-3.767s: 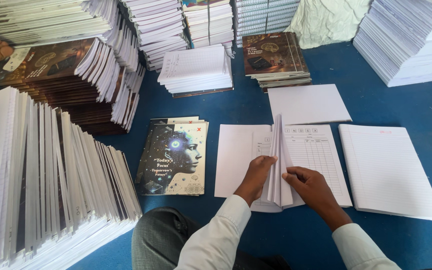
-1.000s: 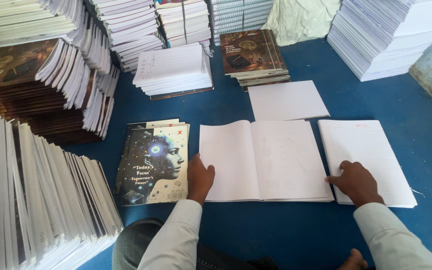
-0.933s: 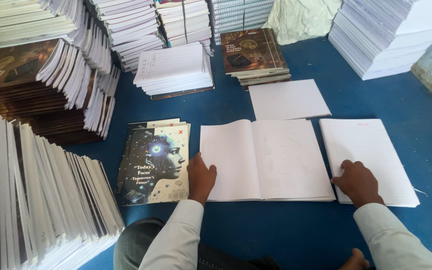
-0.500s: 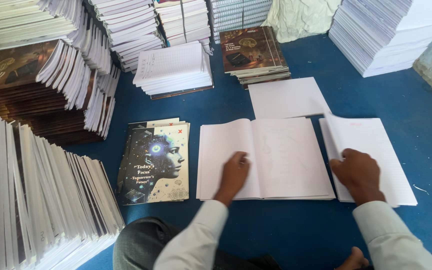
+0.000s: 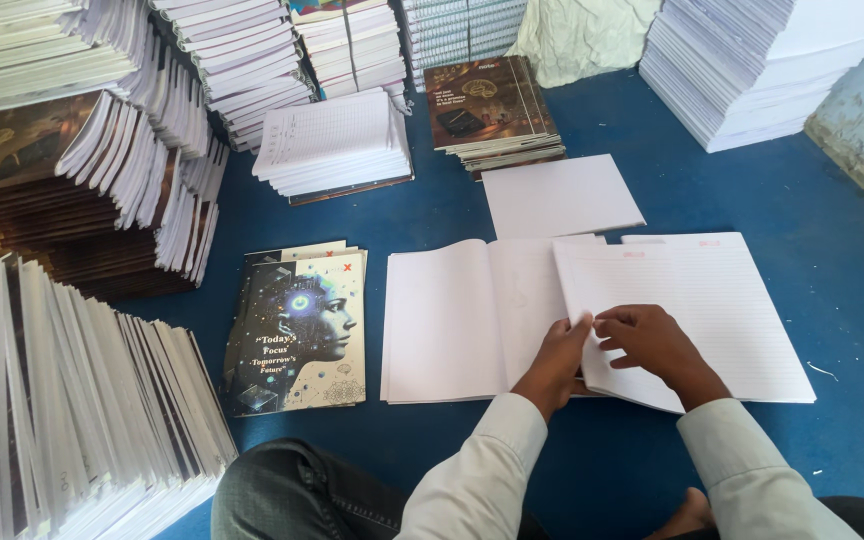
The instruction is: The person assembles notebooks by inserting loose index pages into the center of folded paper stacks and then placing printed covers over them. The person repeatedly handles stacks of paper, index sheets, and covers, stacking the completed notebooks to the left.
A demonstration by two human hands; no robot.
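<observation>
Now I am pinching the near edge of a lined sheet [image 5: 687, 310] with my left hand [image 5: 559, 352] and right hand [image 5: 655, 340], fingers closed on it, beside the open booklet [image 5: 452, 320] on the blue floor [image 5: 832, 250]; thin, floppy, easily creased, best gripped at corners.

The left hand [image 5: 560, 350] hides part of the open booklet [image 5: 472, 315]. The near-left row of booklets [image 5: 62, 400] runs off the left and bottom edges. Far stacks [image 5: 762, 60] are cropped at the top.
</observation>
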